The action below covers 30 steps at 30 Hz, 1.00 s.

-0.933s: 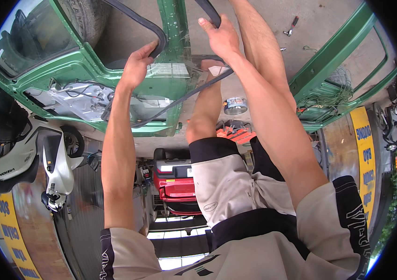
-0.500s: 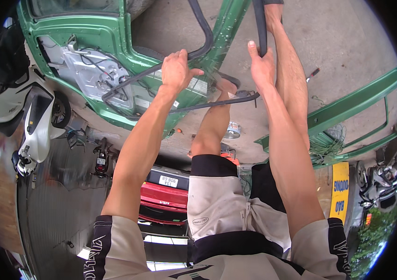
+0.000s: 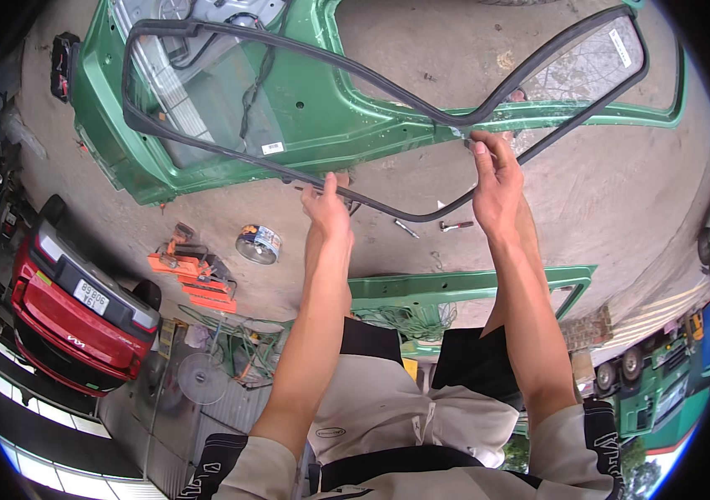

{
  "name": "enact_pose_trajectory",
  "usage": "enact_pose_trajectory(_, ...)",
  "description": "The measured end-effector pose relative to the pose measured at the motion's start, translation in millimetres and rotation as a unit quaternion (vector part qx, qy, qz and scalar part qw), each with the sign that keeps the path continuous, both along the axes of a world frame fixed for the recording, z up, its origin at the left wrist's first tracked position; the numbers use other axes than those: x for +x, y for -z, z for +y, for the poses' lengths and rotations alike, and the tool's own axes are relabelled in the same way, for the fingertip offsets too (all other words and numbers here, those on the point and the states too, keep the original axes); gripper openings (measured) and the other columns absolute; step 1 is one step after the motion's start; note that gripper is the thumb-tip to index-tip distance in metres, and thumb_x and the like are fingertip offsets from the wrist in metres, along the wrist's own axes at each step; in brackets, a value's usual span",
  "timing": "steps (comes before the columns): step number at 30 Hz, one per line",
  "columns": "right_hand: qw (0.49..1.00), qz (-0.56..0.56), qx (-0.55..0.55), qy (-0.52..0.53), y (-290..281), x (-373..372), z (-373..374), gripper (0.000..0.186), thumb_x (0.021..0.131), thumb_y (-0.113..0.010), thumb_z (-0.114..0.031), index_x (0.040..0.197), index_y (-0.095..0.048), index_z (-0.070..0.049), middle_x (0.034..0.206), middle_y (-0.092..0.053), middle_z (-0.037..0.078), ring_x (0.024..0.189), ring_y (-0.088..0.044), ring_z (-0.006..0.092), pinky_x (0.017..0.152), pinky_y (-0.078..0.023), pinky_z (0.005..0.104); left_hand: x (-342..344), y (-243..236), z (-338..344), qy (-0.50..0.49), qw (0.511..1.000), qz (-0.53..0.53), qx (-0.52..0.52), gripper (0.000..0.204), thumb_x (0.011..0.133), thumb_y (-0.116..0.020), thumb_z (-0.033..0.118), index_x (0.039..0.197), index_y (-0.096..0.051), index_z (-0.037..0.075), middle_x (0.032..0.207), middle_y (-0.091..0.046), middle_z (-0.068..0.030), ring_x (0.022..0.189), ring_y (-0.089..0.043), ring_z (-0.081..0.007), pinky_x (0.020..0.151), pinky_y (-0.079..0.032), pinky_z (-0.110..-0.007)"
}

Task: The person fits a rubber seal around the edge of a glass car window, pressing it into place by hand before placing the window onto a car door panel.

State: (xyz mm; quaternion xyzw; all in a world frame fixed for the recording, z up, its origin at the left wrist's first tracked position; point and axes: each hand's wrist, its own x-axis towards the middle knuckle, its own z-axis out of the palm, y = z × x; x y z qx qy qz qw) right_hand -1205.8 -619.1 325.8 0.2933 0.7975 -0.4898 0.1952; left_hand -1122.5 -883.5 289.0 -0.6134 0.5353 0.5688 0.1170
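Note:
A long looped black rubber seal (image 3: 392,94) hangs spread over a green vehicle door (image 3: 305,117), which lies on the floor with its silver inner panel at the upper left. My left hand (image 3: 326,206) is closed at the seal's lower strand, left of centre. My right hand (image 3: 497,179) pinches the upper strand at its dip, above and right of the left one. My right fingertips partly hide that spot on the seal. Just below the loop, between my hands, lie a ratchet (image 3: 456,226) and a slim metal tool (image 3: 405,229). My bare legs are mostly behind my forearms.
A round tin (image 3: 258,242) and orange metal equipment (image 3: 196,271) stand on the concrete floor (image 3: 622,208). A second green frame (image 3: 388,285) with tangled green wire lies below. A red car (image 3: 80,317) is at the left, a green truck (image 3: 663,404) at the right.
My view has turned, so the large door now spans the top. The seal is spread into a wide loop over it. My left hand, lately with thumb stuck out, has closed at the lower strand.

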Motion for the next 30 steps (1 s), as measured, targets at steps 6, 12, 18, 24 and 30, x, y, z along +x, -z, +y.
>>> enact_pose_trajectory(6, 0.914, 0.021, 0.043, -0.403, 60.2, -69.8, -67.8, 0.065, 0.1, -0.065, -0.034, 0.151, -0.043, -0.001, 0.147, -0.053, 0.024, 0.138, -0.051, 0.0375, 0.114, -0.04, 0.0434, 30.8, 58.4, -42.1, -0.11, 0.991, 0.015, 0.076, 0.048, 0.107, -0.056, 0.035, 0.132, -0.047, -0.005, 0.118, -0.064, -0.0161, 0.106, -0.064, -0.0241, 0.092, -0.053, -0.038)
enact_pose_trajectory(12, 0.884, -0.027, 0.089, -0.459, 73.3, -92.7, -124.6, 0.078, 0.091, -0.074, -0.051, 0.142, -0.051, 0.003, 0.131, -0.063, 0.028, 0.127, -0.06, 0.0358, 0.108, -0.045, 0.0425, 47.8, 70.0, -66.8, -0.022, 0.993, 0.018, 0.114, 0.046, 0.109, -0.053, 0.035, 0.134, -0.043, -0.002, 0.117, -0.066, -0.0208, 0.098, -0.072, -0.0293, 0.094, -0.056, -0.046)
enact_pose_trajectory(18, 0.83, -0.071, 0.238, -0.499, 71.6, -96.3, -154.5, 0.067, 0.093, -0.071, -0.049, 0.123, -0.056, 0.009, 0.116, -0.066, 0.034, 0.102, -0.068, 0.0482, 0.091, -0.053, 0.0495, 34.9, 56.7, -75.0, 0.234, 0.967, -0.036, -0.093, 0.038, 0.106, -0.056, 0.028, 0.118, -0.053, -0.008, 0.105, -0.069, -0.0319, 0.101, -0.068, -0.0474, 0.085, -0.052, -0.054)
enact_pose_trajectory(24, 0.786, -0.195, 0.244, -0.533, 54.8, -126.0, -185.8, 0.064, 0.094, -0.07, -0.049, 0.119, -0.058, 0.009, 0.111, -0.067, 0.033, 0.106, -0.066, 0.0466, 0.089, -0.05, 0.0495, 30.1, 46.4, -83.6, 0.187, 0.981, -0.048, -0.034, 0.038, 0.104, -0.057, 0.03, 0.116, -0.053, -0.006, 0.099, -0.071, -0.0315, 0.095, -0.069, -0.0488, 0.085, -0.053, -0.055)
enact_pose_trajectory(30, 0.843, 0.0, 0.213, -0.495, 68.1, -155.8, -232.8, 0.071, 0.098, -0.064, -0.046, 0.143, -0.045, 0.006, 0.134, -0.056, 0.031, 0.127, -0.055, 0.0453, 0.107, -0.045, 0.0474, 15.8, 48.5, -84.9, 0.2, 0.979, -0.043, -0.003, 0.044, 0.106, -0.054, 0.034, 0.117, -0.054, -0.009, 0.1, -0.071, -0.0331, 0.096, -0.069, -0.0509, 0.085, -0.053, -0.056)
